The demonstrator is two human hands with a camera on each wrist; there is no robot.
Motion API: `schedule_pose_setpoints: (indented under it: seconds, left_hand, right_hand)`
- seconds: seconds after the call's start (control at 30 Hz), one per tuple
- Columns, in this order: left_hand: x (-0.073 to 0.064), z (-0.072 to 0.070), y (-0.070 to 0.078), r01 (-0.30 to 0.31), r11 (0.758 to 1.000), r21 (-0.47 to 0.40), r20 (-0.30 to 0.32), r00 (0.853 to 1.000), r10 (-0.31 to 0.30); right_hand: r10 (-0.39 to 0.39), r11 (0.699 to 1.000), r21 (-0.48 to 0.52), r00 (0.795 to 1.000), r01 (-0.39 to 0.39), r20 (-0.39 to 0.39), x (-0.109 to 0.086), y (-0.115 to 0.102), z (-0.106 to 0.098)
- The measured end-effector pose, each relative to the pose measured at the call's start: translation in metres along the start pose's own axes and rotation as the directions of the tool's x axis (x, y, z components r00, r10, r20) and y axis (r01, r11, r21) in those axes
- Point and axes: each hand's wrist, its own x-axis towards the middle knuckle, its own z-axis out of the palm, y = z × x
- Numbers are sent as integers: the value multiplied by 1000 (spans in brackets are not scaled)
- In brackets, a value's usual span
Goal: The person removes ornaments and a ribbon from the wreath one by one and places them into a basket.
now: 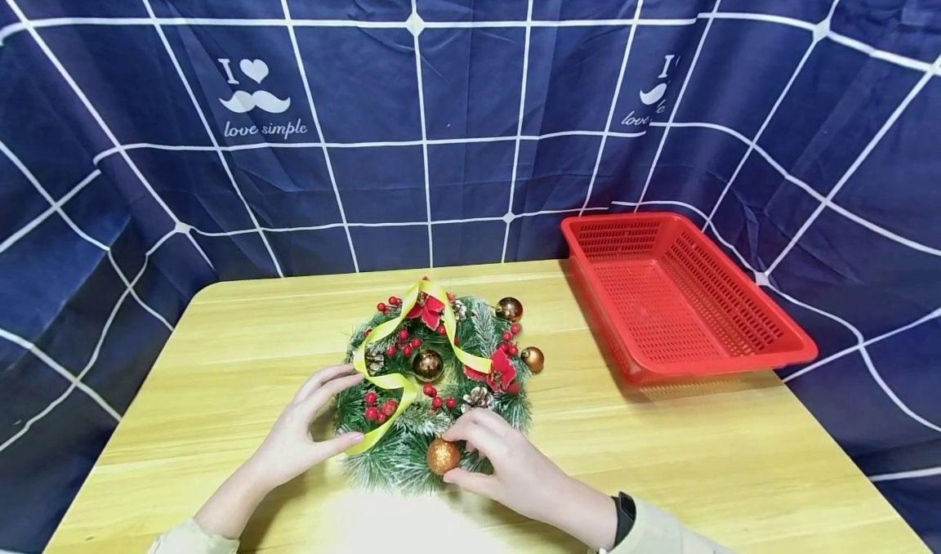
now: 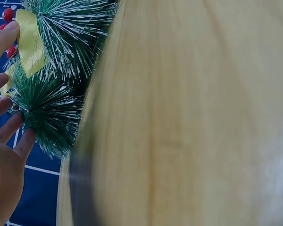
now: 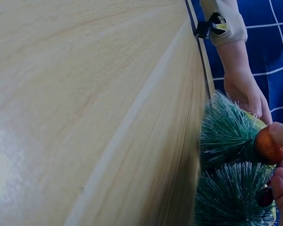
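A green Christmas wreath (image 1: 367, 466) with frosted tips, red berries and pine cones lies on the table. Yellow ribbon (image 1: 470, 361) winds loosely over its top and left side. At the wreath's near edge my right hand (image 1: 510, 468) pinches a glittery orange-gold bauble (image 1: 443, 456) between thumb and fingers; the right wrist view shows the same bauble (image 3: 268, 146) against the needles. My left hand (image 1: 297, 431) is at the wreath's left side, fingers spread, the fingertips and thumb right at the ribbon. In the left wrist view its fingers (image 2: 9, 127) reach the green needles.
A shiny brown-gold bauble (image 1: 428, 365) sits in the wreath's middle, and two more, one of them a copper bauble (image 1: 532, 359), are at its right edge. To the right stands a red plastic basket (image 1: 662, 309). A blue checked curtain (image 1: 470, 178) hangs behind the wooden table (image 1: 243, 341).
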Motion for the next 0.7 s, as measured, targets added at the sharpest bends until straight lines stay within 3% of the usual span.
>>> schedule_pose_setpoints:
  seconds: [0.27, 0.7]
  left_hand:
    - [0, 1, -3, -13, 1000, 11, 2, 1000, 13]
    - [0, 1, -2, 5, 1000, 15, -3, 1000, -5]
  right_hand:
    - [-20, 1000, -22, 1000, 20, -22, 1, -1, -1]
    - [-16, 999, 47, 999, 18, -41, 0, -2, -5]
